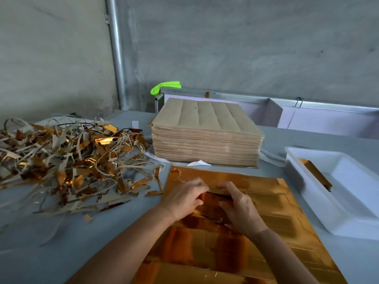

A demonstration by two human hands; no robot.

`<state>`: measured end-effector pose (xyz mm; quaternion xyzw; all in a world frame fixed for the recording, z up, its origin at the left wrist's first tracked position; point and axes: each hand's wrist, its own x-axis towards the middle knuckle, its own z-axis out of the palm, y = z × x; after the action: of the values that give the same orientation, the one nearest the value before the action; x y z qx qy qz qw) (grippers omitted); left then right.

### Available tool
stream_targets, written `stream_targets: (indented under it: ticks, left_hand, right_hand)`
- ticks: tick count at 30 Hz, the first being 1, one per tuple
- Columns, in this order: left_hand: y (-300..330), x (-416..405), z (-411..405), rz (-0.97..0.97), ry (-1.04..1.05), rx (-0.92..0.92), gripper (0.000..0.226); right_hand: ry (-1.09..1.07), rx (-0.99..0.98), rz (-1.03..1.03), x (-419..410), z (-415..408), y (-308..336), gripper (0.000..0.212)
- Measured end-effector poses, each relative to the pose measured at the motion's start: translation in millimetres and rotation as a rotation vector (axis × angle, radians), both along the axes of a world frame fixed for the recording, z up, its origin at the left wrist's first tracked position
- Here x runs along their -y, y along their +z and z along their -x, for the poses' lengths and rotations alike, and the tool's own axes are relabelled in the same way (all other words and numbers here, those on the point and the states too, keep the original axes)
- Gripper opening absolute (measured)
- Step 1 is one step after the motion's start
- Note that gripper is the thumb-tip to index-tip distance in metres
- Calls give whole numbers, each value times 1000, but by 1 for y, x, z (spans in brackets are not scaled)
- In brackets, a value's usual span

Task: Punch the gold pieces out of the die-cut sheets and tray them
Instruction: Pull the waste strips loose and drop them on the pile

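A gold die-cut sheet (272, 222) lies flat on the grey table in front of me. My left hand (184, 198) and my right hand (241, 208) meet over its upper middle. Both pinch the gold sheet at a dark gap where a piece lifts away. A white tray (348, 203) stands to the right. One narrow gold piece (315, 174) lies inside it near the far-left wall. A thick stack of brown-backed sheets (207, 132) sits behind the gold sheet.
A big heap of gold and brown offcut strips (69, 160) covers the table's left side. Loose scraps (88, 217) lie near it. A metal frame with a green rag (165, 87) runs along the back, and a metal pipe (117, 52) climbs the wall.
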<state>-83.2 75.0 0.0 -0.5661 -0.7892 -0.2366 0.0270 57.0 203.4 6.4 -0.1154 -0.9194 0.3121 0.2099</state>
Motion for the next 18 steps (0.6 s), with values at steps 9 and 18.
stream_targets:
  ticks: [9, 18]
  left_hand:
    - [1, 2, -4, -51, 102, 85, 3]
    - [-5, 1, -17, -163, 130, 196, 32]
  right_hand:
    - [-203, -148, 881, 7, -5, -19, 20]
    - [-423, -256, 917, 8, -5, -20, 27]
